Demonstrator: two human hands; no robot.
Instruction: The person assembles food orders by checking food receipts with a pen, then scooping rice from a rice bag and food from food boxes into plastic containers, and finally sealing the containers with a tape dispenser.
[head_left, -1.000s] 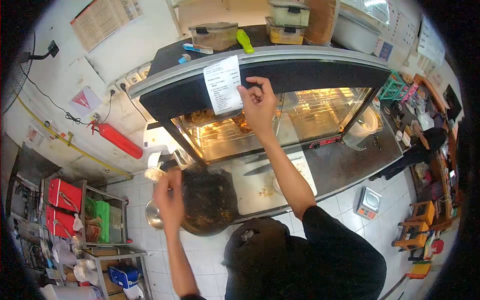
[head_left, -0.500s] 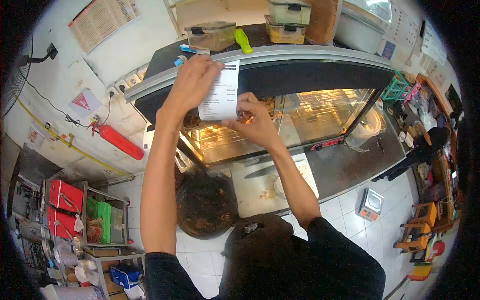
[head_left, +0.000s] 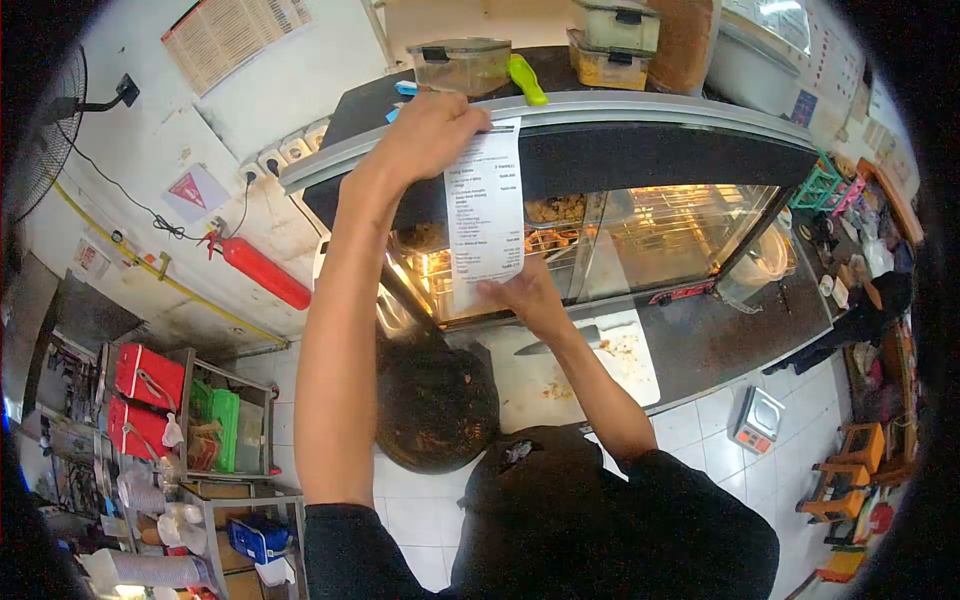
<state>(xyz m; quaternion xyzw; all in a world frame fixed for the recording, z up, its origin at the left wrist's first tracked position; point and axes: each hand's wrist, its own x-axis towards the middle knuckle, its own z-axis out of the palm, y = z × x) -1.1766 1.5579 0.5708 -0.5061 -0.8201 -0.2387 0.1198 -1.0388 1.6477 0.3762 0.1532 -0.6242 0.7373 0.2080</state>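
Note:
A long white printed receipt (head_left: pixel 486 205) hangs in front of the glass display cabinet (head_left: pixel 680 190). My left hand (head_left: pixel 430 138) is closed on its upper end, against the silver top rail (head_left: pixel 640 108). Lower down, my right hand (head_left: pixel 532 297) pinches the receipt's bottom end, its fingers partly hidden by the paper. Behind the glass, lit wire racks and a tray of browned food (head_left: pixel 558 209) show. Close to my left hand on the cabinet top are a lime-green handled object (head_left: pixel 527 80) and a lidded clear container (head_left: pixel 462 66).
Below the cabinet, a knife (head_left: pixel 548 346) lies on a white cutting board (head_left: pixel 630 370) with food scraps. A large dark round pan (head_left: pixel 437 405) stands left of it. A fire extinguisher (head_left: pixel 262 272) hangs on the left wall; a scale (head_left: pixel 757 420) is at the right.
My right hand has moved down to the receipt's lower end, and more of its printed length now shows. My left hand stays at the rail. The whole view has shifted slightly.

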